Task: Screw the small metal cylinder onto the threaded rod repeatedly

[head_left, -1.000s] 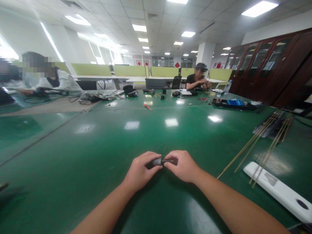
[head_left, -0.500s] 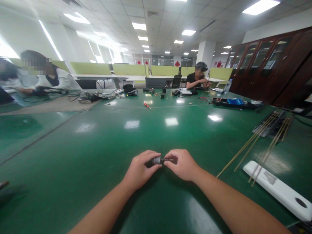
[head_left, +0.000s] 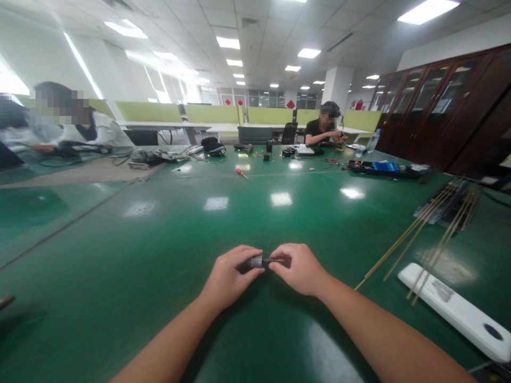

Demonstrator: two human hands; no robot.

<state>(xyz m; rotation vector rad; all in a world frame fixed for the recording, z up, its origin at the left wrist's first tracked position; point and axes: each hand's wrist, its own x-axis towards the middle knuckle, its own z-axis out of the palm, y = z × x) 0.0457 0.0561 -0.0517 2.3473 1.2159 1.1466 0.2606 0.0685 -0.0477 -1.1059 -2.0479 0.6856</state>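
In front of me, just above the green table point(head_left: 255, 213), my left hand point(head_left: 229, 274) pinches a small grey and black cylinder point(head_left: 256, 261) between thumb and fingers. A thin, dark ribbed shaft point(head_left: 266, 260) sticks out of its right end. My right hand point(head_left: 301, 268) is closed on that shaft, thumb below and index finger above. The cylinder lies level, its left part hidden inside my left hand. What kind of part it is, I cannot make out.
Thin yellowish rods point(head_left: 415, 229) and a long white case point(head_left: 459, 314) lie to the right. Further off are a red screwdriver point(head_left: 241, 173), a black tray point(head_left: 389, 168) with blue items, and electronic parts point(head_left: 155, 157). A co-worker point(head_left: 325, 127) sits across; others sit at left.
My hands have barely shifted. The gap between the fingertips looks slightly wider, with a little more of the ribbed shaft showing.
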